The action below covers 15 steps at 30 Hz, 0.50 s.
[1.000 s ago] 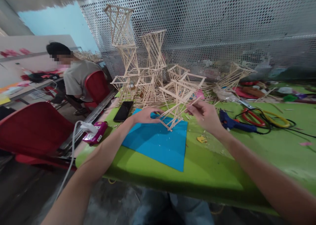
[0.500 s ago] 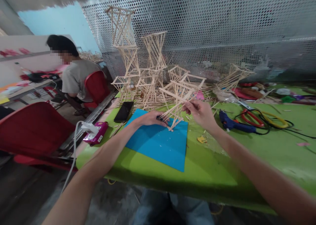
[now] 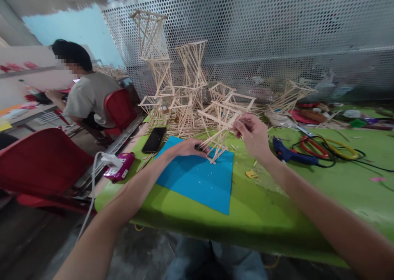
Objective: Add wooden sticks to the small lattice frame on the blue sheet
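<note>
A small twisted frame of thin wooden sticks (image 3: 219, 144) stands tilted over a blue sheet (image 3: 197, 185) on the green table. Its lower end comes down near the sheet's right part. My left hand (image 3: 190, 148) is closed round its left side, low down. A small dark thing shows by those fingers; its kind is unclear. At the frame's upper right end my right hand (image 3: 253, 133) is closed in a pinch on the sticks, with the fingertips partly hidden. Other stick frames overlap behind, so the outline is hard to separate.
Several stick towers (image 3: 158, 73) and loose sticks crowd the back, before a perforated metal panel (image 3: 261, 38). A blue glue gun (image 3: 294, 153), red-handled pliers (image 3: 314, 146) and cables lie right. A phone (image 3: 154, 140) and purple power strip (image 3: 120, 167) are left. Another person (image 3: 92, 93) sits beyond.
My right hand has shifted slightly to the right, its fingers turned more inward. The left hand stays at the frame. The other person has leaned left and raised a hand.
</note>
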### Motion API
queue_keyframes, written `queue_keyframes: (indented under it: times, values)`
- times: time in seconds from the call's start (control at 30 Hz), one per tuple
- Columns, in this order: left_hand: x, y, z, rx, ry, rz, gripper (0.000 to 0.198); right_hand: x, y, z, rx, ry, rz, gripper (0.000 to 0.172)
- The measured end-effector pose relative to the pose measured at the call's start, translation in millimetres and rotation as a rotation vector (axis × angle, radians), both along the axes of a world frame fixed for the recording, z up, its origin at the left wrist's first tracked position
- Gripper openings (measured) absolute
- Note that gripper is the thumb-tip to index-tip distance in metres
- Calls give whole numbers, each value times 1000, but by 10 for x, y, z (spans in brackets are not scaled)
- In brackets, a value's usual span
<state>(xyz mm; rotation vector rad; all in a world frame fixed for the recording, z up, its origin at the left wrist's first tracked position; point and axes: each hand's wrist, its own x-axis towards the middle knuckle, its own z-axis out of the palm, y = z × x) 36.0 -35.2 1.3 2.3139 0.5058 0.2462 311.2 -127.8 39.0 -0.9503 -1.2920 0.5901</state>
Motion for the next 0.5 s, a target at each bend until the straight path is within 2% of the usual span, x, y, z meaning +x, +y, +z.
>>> queue_keyframes:
  times: [0.3,0.43,0.5]
  values:
    - [-10,-19,52,-6,29,-26,35,282,117,170,106,-101,-85,37]
    - [-30,-38,84,-43,58,-11,37,410,118,376,181,-470,-112,25]
    - [-39,-29,85,-66,58,-11,37,500,148,499,229,-662,-82,24]
